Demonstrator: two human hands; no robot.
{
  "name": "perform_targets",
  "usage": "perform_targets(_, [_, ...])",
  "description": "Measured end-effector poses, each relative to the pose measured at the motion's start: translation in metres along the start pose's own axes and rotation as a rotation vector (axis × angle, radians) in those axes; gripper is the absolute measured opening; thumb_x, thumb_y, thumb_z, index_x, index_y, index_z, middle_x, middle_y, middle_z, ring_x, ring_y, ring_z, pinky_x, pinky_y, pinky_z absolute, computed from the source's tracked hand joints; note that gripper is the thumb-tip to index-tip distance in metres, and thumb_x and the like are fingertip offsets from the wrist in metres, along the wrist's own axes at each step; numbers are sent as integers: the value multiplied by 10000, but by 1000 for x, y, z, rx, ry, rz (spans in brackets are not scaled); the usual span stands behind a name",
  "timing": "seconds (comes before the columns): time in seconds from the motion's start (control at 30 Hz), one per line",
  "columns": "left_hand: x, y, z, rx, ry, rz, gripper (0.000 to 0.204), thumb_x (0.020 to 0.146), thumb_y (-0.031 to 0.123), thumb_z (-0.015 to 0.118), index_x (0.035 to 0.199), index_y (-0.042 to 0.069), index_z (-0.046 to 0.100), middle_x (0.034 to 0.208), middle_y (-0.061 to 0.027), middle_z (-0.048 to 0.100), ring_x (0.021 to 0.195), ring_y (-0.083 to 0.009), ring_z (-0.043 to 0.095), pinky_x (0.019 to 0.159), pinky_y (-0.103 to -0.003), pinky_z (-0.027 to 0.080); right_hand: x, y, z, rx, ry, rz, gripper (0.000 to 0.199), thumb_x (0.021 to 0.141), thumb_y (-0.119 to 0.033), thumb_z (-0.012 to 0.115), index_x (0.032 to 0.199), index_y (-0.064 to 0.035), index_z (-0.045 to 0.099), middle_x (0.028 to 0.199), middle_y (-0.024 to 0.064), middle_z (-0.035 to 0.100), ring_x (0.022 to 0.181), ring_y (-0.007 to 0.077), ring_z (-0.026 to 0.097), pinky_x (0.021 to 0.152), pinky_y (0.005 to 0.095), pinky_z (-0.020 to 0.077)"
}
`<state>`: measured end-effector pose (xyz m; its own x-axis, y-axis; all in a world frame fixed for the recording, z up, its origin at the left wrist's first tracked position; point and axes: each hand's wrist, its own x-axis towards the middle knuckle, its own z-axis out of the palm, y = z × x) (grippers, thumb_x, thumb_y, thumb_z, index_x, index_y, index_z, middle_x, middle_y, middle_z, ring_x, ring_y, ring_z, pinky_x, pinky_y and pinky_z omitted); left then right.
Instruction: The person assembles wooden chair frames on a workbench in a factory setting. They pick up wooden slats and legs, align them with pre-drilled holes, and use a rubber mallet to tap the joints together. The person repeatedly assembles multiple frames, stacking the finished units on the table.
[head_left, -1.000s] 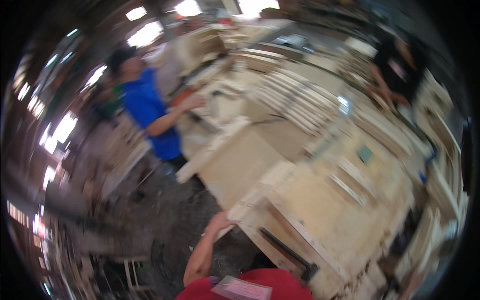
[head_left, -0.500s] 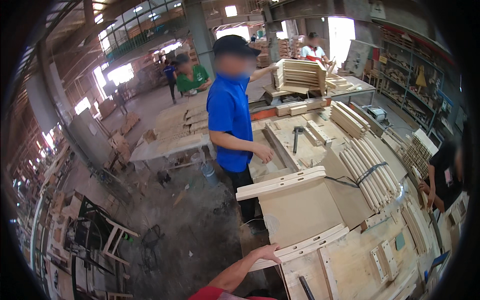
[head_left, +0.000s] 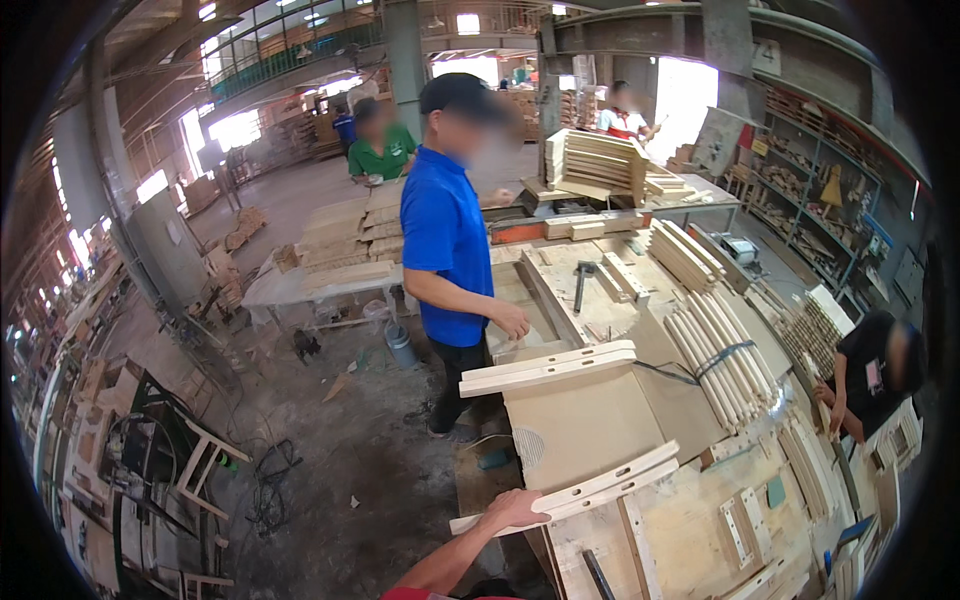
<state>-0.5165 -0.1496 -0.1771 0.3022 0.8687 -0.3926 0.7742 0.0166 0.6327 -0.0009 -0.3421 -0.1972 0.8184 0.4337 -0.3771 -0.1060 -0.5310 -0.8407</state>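
My left hand [head_left: 515, 508] rested on the end of a curved slotted wooden rail [head_left: 575, 487] lying across the workbench [head_left: 690, 520]. A second rail pair [head_left: 548, 366] sat further up the bench. A co-worker in a blue shirt [head_left: 445, 245] stood just beside it, hand on the bench edge. Bundled curved slats [head_left: 725, 355] lay to the right.

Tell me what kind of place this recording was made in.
Most likely a furniture or woodworking workshop. Stacks of cut wooden parts cover a long workbench, the person's left hand rests on a curved wooden rail, and other workers stand at benches across the hall.
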Motion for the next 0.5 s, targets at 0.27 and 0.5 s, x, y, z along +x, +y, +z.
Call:
perform_targets(0.27, [-61,40,36,-569,184,404,495,876,302,770,1237,2,616,1072,-99,708,975,-217,666,872,-379,518,24,42,-26,123,14,-7,709,929,-249,726,1471,64,392,1340,254,592,1151,367,615,991,489,478])
perform_targets(0.5, [-101,79,20,-927,270,577,205,848,144,764,979,30,656,899,-20,662,857,-110,635,783,-309,518,36,58,-39,195,-1,-50,696,928,-236,723,1444,102,400,1369,260,571,1173,369,602,1017,456,473])
